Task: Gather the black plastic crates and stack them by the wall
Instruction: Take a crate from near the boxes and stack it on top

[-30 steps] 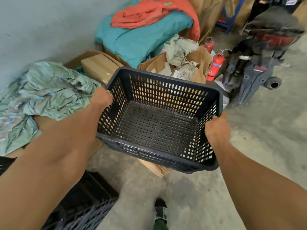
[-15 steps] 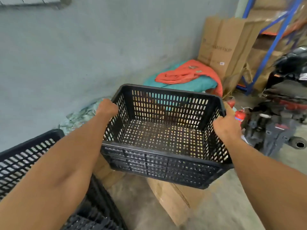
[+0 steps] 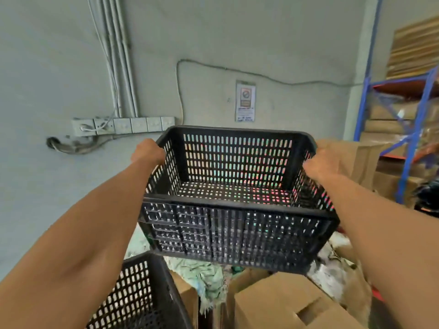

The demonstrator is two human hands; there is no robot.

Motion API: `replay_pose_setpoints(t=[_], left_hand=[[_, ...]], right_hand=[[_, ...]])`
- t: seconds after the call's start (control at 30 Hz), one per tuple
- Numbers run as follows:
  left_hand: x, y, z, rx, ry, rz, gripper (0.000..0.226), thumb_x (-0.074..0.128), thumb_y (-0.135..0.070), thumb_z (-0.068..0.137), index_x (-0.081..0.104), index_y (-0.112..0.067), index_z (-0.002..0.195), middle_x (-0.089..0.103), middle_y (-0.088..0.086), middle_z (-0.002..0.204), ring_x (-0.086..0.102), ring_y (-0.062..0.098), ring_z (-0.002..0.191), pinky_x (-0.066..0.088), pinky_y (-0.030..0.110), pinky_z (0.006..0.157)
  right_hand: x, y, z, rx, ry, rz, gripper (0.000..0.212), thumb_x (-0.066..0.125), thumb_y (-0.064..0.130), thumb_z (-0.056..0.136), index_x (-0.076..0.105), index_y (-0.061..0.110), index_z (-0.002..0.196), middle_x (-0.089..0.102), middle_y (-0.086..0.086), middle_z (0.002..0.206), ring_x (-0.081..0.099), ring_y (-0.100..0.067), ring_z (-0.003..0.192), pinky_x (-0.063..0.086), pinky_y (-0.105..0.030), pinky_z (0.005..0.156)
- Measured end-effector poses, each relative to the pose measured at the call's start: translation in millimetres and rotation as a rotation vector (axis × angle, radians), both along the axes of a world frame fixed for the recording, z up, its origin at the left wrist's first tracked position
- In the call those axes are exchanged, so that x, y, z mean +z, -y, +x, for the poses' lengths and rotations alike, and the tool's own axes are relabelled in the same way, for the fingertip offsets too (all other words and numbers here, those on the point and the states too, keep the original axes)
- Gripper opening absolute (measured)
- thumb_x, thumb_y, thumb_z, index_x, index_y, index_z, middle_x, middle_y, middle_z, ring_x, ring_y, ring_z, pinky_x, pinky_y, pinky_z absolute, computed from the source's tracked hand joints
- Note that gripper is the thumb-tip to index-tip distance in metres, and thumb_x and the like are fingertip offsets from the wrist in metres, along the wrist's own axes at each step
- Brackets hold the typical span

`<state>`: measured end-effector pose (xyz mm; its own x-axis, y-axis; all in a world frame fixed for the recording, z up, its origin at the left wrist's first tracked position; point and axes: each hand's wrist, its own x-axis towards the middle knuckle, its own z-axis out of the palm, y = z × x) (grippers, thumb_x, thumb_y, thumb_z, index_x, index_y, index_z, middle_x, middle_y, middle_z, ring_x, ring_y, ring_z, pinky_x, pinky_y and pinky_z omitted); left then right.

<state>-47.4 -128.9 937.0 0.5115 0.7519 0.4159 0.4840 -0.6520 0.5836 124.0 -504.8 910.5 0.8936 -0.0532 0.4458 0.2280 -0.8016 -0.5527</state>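
I hold an empty black plastic crate (image 3: 235,236) with slotted walls in the air at chest height, facing the grey wall (image 3: 213,39). My left hand (image 3: 147,151) grips the crate's left rim and my right hand (image 3: 320,163) grips its right rim. Below it at the lower left stands another black crate (image 3: 140,295), its open top facing up, close to the wall. Only part of that lower crate shows.
Cardboard boxes (image 3: 280,302) and crumpled pale green cloth (image 3: 204,274) lie under the held crate. A blue metal rack (image 3: 408,138) with boxes stands at the right. A row of sockets (image 3: 123,125), pipes and a loose cable run along the wall.
The crate has been lifted higher and my view has tilted up toward the wall. The lower crate at the left now sits further under the held one.
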Motion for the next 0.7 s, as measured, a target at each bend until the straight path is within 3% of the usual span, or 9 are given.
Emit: replay_pose_setpoints(t=[0.17, 0.27, 0.37, 0.43, 0.63, 0.7], left_hand=[[40.1, -29.4, -80.5, 0.088, 0.030, 0.091, 0.010, 0.051, -0.004, 0.085, 0.051, -0.001, 0.075, 0.057, 0.015, 0.074, 0.060, 0.035, 0.076, 0.050, 0.039, 0.066], [48.2, -53.0, -136.6, 0.142, 0.023, 0.067, 0.009, 0.053, -0.001, 0.079, 0.051, -0.002, 0.070, 0.059, 0.016, 0.070, 0.062, 0.033, 0.071, 0.055, 0.039, 0.068], [45.0, -72.8, -194.0, 0.235, 0.000, 0.035, 0.007, 0.058, 0.001, 0.075, 0.056, 0.000, 0.068, 0.059, 0.015, 0.061, 0.058, 0.027, 0.055, 0.049, 0.032, 0.054], [36.8, -84.4, -231.9, 0.302, -0.020, 0.020, 0.011, 0.058, 0.001, 0.076, 0.056, 0.000, 0.066, 0.059, 0.015, 0.058, 0.057, 0.025, 0.050, 0.040, 0.028, 0.045], [3.5, -109.9, -325.4, 0.442, -0.063, -0.040, 0.015, 0.055, 0.000, 0.082, 0.055, 0.001, 0.068, 0.060, 0.017, 0.062, 0.058, 0.026, 0.051, 0.045, 0.031, 0.049], [-7.3, -115.2, -346.5, 0.478, -0.070, -0.059, 0.016, 0.056, 0.000, 0.084, 0.054, 0.001, 0.068, 0.059, 0.017, 0.063, 0.057, 0.025, 0.050, 0.042, 0.030, 0.044]], right_hand=[[43.3, -43.2, -49.8, 0.076, 0.032, -0.011, 0.029, 0.059, 0.021, 0.088, 0.064, 0.003, 0.110, 0.065, -0.023, 0.110, 0.061, -0.037, 0.096, 0.041, -0.033, 0.068], [50.6, -78.2, -79.1, 0.169, 0.046, -0.021, 0.029, 0.058, 0.021, 0.090, 0.063, -0.001, 0.109, 0.064, -0.025, 0.111, 0.061, -0.037, 0.097, 0.038, -0.031, 0.069], [47.5, -115.7, -109.3, 0.273, 0.015, -0.057, 0.016, 0.056, 0.015, 0.088, 0.061, 0.002, 0.094, 0.063, -0.023, 0.096, 0.055, -0.030, 0.067, 0.038, -0.028, 0.061], [41.0, -141.6, -130.0, 0.331, -0.024, -0.076, 0.012, 0.054, 0.008, 0.080, 0.059, 0.001, 0.088, 0.060, -0.020, 0.083, 0.048, -0.027, 0.058, 0.038, -0.030, 0.059], [6.4, -209.8, -178.5, 0.502, -0.098, -0.147, 0.012, 0.054, 0.010, 0.079, 0.060, 0.001, 0.083, 0.060, -0.018, 0.077, 0.052, -0.028, 0.061, 0.034, -0.027, 0.050], [-4.8, -227.0, -187.9, 0.543, -0.117, -0.175, 0.011, 0.053, 0.011, 0.079, 0.059, 0.002, 0.079, 0.059, -0.017, 0.074, 0.054, -0.029, 0.062, 0.033, -0.026, 0.047]])
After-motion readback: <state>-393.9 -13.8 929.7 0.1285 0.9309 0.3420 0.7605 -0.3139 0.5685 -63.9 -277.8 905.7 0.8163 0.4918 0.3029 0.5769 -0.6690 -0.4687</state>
